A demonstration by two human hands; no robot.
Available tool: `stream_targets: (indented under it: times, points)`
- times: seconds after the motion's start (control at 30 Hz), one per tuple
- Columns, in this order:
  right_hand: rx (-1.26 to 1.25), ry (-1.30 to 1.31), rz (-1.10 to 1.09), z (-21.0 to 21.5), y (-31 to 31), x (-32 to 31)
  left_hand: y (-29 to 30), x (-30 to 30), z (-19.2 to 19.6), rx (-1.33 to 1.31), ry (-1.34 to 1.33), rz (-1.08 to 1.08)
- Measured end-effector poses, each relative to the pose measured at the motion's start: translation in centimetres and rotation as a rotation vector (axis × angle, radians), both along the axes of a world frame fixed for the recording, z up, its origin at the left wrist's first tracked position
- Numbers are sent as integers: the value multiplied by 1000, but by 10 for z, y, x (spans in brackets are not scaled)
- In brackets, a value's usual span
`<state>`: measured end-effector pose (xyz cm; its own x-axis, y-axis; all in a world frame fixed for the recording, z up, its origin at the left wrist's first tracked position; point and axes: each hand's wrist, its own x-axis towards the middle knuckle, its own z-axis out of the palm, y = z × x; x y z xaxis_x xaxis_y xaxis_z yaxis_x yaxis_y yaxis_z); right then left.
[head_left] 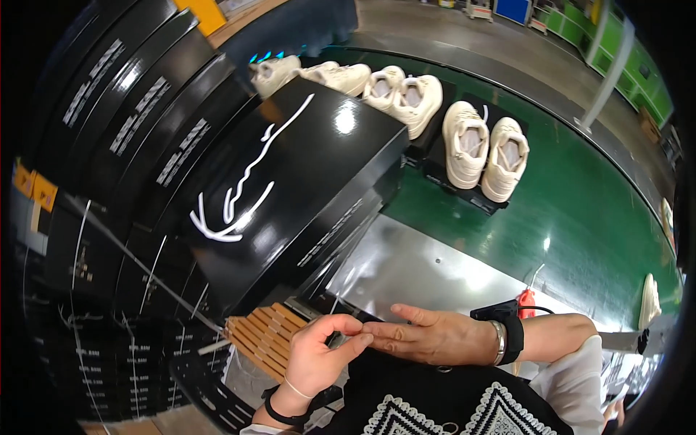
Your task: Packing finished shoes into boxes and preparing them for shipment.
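While hands touch, shoebox (290, 174) well above.

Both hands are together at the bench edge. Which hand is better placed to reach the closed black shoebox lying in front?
Probably the left hand. It sits nearer the black shoebox, below its near corner. The right hand lies flat across, fingers pointing left, touching the left hand's fingertips.

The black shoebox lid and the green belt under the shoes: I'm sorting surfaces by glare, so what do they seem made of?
The black shoebox lid looks like glossy coated cardboard: sharp folded edges and bright lamp reflections. The green belt looks like smooth rubber or plastic sheet with a soft, duller sheen; which one is unclear.
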<state>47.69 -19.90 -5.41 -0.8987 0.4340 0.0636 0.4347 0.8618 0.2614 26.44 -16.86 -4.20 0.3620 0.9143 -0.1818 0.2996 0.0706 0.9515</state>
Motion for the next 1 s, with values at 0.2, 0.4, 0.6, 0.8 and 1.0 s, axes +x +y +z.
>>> stream_targets:
  times: [0.2,0.4,0.6,0.8,1.0]
  points:
    - [-31,-2,131,1,5,-25,-18,-26,7,44,174,49]
    - [-38,143,214,-5,4,-41,-40,-44,7,50,119,177]
    - [-76,377,247,-15,1,-56,-54,-57,1,66,-54,197]
    - [-107,435,247,-14,1,-63,-57,-60,-5,181,-64,196]
    - [-107,478,226,-17,-2,-70,-60,-57,-21,254,-277,227]
